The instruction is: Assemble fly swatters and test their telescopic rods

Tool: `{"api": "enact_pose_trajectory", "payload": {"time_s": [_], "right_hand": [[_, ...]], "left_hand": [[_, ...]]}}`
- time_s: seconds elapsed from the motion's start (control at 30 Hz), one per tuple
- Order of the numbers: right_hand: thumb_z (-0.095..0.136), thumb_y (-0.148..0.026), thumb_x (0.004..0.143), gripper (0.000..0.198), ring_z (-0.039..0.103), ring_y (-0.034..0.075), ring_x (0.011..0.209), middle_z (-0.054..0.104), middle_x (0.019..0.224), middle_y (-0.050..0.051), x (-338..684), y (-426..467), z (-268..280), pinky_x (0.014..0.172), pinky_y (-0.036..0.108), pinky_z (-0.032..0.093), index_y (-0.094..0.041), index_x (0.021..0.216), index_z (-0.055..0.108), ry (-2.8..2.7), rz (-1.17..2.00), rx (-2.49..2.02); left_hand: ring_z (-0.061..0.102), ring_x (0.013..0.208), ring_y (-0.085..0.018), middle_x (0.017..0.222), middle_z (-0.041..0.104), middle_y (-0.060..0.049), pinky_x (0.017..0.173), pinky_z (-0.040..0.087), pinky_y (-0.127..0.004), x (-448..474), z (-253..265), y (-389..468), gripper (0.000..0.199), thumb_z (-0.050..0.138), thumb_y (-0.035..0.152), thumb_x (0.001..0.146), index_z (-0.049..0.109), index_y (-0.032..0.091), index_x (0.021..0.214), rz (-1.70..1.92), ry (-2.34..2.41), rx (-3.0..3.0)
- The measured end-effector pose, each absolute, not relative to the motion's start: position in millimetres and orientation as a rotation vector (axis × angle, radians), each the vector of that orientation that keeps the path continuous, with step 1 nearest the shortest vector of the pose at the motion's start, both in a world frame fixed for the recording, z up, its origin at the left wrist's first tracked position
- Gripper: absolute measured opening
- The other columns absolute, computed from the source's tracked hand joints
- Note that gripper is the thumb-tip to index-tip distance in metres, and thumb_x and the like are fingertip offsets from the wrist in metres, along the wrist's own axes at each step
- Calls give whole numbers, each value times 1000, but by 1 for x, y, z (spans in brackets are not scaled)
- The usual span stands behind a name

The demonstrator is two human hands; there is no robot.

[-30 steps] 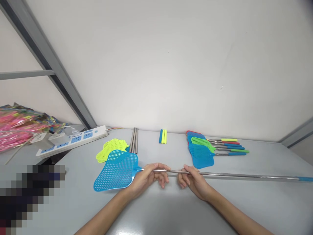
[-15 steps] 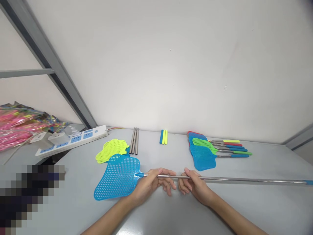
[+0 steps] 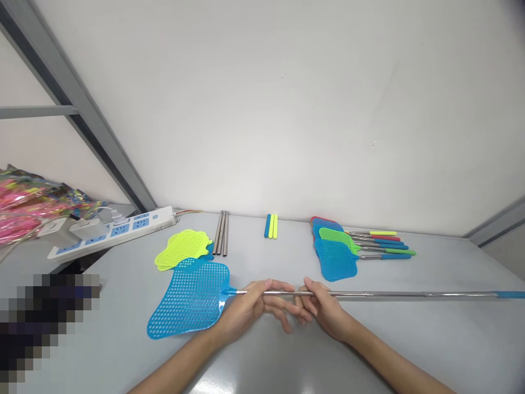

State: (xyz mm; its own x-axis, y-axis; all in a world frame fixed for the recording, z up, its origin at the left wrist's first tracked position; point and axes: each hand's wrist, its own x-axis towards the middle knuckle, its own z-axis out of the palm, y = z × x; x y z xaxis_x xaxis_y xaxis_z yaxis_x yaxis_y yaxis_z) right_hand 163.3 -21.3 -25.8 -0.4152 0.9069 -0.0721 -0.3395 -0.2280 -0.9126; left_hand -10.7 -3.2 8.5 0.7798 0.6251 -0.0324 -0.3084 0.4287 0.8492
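A blue fly swatter [image 3: 191, 298] with a long extended metal telescopic rod lies across both my hands, its perforated head at the left and its blue grip at the far right edge. My left hand [image 3: 262, 303] holds the rod just beside the head, thumb on top and the lower fingers loosely spread. Close by, my right hand [image 3: 322, 306] pinches the rod between thumb and fingers. The fingertips of the two hands nearly meet or touch below the rod; I cannot tell which.
Behind lie yellow and blue swatter heads [image 3: 184, 249], metal rods [image 3: 221, 233] and blue and yellow grips [image 3: 271, 226]. Several finished-looking swatters [image 3: 336, 260] are stacked at the right. A power strip [image 3: 123, 232] with plugs and pink plastic-wrapped goods [image 3: 33, 205] sit at the left.
My hands have come closer together along the rod. The whole swatter sits slightly further left in view, with more of its blue grip showing; the camera has shifted a little.
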Motion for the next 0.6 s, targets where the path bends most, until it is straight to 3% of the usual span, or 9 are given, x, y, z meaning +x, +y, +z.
{"api": "enact_pose_trajectory", "payload": {"time_s": [0.2,0.6], "right_hand": [[27,-46,81,54,47,14,41,39,36,-1,157,-23,-26,49,28,36,-18,36,38,-1079,1849,-795],[20,-55,79,60,50,14,47,49,41,2,157,-25,-30,56,28,36,-16,42,47,-1163,1836,-889]], "left_hand": [[61,71,-26,87,64,-18,71,40,-44,-6,10,-8,43,23,34,86,52,7,101,599,377,968],[61,63,-23,79,65,-15,75,38,-43,-2,1,-8,43,25,37,85,50,9,105,560,397,932]]}}
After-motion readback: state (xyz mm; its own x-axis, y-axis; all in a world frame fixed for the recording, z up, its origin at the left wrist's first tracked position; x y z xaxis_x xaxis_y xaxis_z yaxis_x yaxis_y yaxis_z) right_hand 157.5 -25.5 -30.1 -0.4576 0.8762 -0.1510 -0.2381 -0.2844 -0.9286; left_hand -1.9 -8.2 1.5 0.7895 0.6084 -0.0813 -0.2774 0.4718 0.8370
